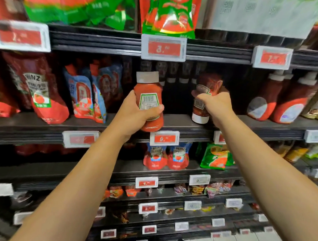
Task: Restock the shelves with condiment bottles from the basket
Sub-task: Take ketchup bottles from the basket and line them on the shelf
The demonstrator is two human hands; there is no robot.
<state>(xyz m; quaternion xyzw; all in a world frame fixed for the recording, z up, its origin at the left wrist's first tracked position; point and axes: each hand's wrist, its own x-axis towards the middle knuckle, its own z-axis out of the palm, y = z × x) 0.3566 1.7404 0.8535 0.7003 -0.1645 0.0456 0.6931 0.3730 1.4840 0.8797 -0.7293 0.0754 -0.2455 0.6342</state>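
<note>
While both hands are up at the middle shelf, each one's got a ketchup bottle. The left hand has its fingers curled round the lower half of a bright red bottle, thumb on the far side. That bottle is upright, white flat cap on top, with a green-edged white label showing a barcode facing the camera. It's smooth, glossy plastic, rounded shoulders, held just in front of the shelf lip and not resting on it as far as I can tell.

The right hand is wrapped tight round a darker red bottle, knuckles toward the camera. This one's upside down, white cap pointing at the shelf board and sitting on it or just above, hard to say. It's got a keystone-shaped label and a small barcode patch.

Behind them, further back in the dark gap, there's a row of dark bottles. To the right lean two fat squeeze bottles with white tops. Left side is soft stuff: shiny red Heinz pouches and blue crinkly pouches. White-framed red price tags clip along the black shelf edges, and green-and-red sachets sit on the shelf above.
</note>
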